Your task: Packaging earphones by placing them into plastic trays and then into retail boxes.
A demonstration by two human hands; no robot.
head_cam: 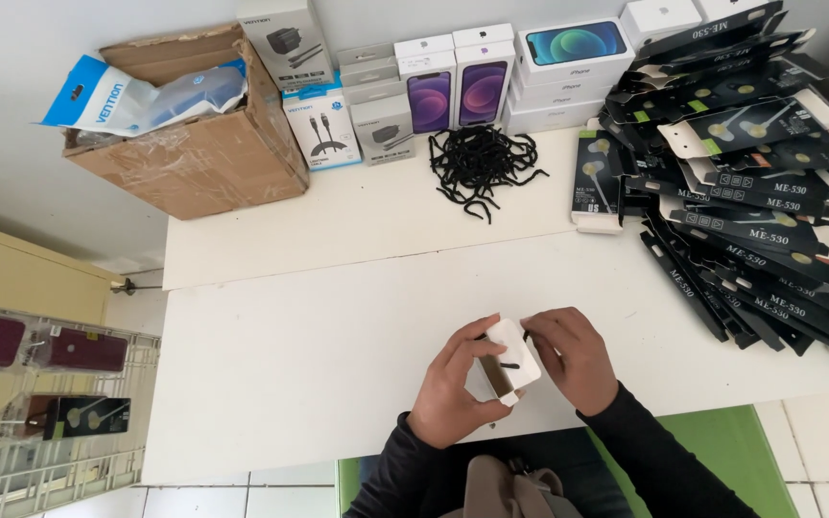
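From the head view, a small white box (509, 361) is held above the near edge of the white worktop (319, 326), between both hands. The left hand (455, 388) is wrapped round its left side, its grip pinching the box with thumb below and fingers above; the right hand (573, 357) is set against the right side, fingertips pressed to the open flap. A dark slot or strip is seen on the box's face, and its brown card inside is shown at the open near end.

A slip may be judged possible: the card is thin and smooth, the flap is loose, and too hard a squeeze could crease the walls or tear the flap.

Far off, a tangle of black ties (484, 163) lies in a wiry heap. On the right, flat black cartons (760, 192) are stacked in a leaning, glossy fan that might slide if knocked. Boxed phones (480, 86) are stood along the far wall, rigid and smooth. At far left a brown box (194, 134) is seen, rough and taped, with blue-and-white bags inside
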